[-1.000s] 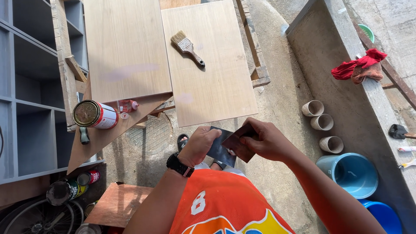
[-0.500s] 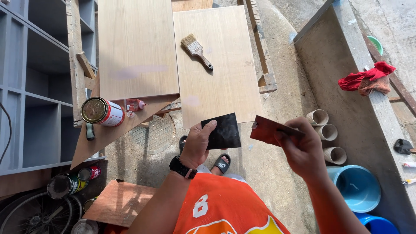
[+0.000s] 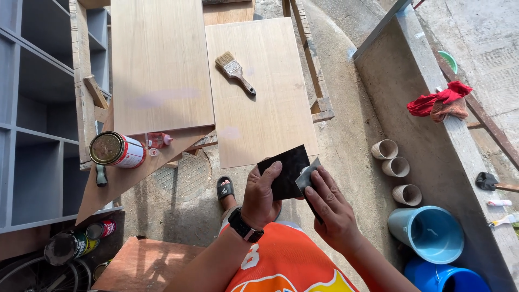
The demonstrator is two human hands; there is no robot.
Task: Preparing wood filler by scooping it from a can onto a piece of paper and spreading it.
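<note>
Black sandpaper sheet (image 3: 284, 170), corner folded, flat between both hands.

Both hands raised close together before the chest, left hand (image 3: 261, 196) and right hand (image 3: 331, 208) pinching, fingers curled.

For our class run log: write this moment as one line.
left hand: holds black sandpaper sheet | right hand: grips folded sandpaper piece | paintbrush: on plywood panel

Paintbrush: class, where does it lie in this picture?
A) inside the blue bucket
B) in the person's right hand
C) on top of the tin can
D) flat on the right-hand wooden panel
D: the paintbrush lies flat on the right-hand wooden panel, apart from both hands, which hold a dark sheet of sandpaper lower down.
</note>
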